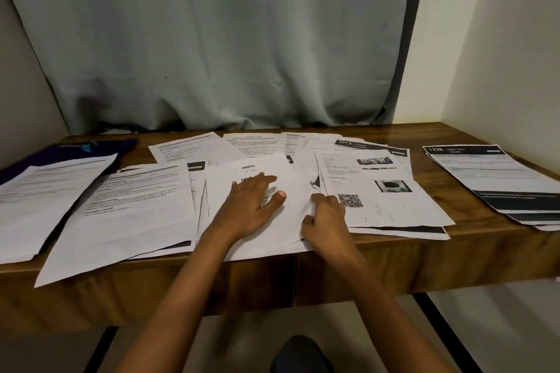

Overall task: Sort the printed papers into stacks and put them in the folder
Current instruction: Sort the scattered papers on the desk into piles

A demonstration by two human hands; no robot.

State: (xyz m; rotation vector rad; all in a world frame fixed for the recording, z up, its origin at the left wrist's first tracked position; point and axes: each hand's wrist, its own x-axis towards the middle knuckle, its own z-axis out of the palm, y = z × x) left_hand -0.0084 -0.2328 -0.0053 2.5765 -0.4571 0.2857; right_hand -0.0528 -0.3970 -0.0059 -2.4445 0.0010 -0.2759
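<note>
Several printed papers lie spread over the wooden table [394, 257]. In the middle is a sheet headed "zepto" [291, 221]; my left hand [251, 206] rests flat on it with the fingers spread. My right hand [325, 221] has its fingers curled at that sheet's right edge, beside a page with a QR code [391, 203]; whether it pinches the edge I cannot tell. Text pages [133, 209] overlap at the left. A separate small stack with dark bands [497, 182] sits at the right end. A dark purple folder [75, 150] lies at the far left, partly under papers.
A grey-green curtain [212, 39] hangs behind the table, with a pale wall [500, 54] to the right. Some sheets overhang the table's front edge. Bare wood shows between the QR page and the right stack. Below the table are the floor and a dark shape [300, 354].
</note>
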